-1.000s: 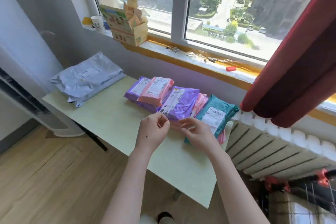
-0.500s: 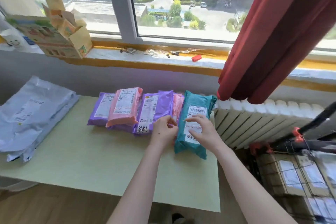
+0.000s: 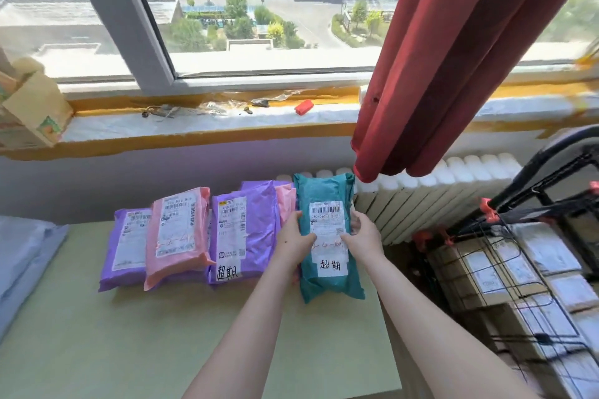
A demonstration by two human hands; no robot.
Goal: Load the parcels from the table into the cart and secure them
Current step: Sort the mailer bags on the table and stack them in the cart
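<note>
Teal parcel [image 3: 327, 201] mostly hides pink parcel [image 3: 287, 204].

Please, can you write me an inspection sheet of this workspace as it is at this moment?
Surface: pale green table, parcels in a row at its far edge.
Job's things: teal parcel, pink parcel, purple parcels; cart at right holds boxes.
Clutter: grey bag at left; red object on sill.
Hands: left hand and right hand grip the teal parcel's sides.
Cables: black cords across the cart.
Surroundings: window, red curtain, radiator.

"超期" on teal pkg [image 3: 327, 194] (purple pkg [image 3: 256, 236] too)
</note>
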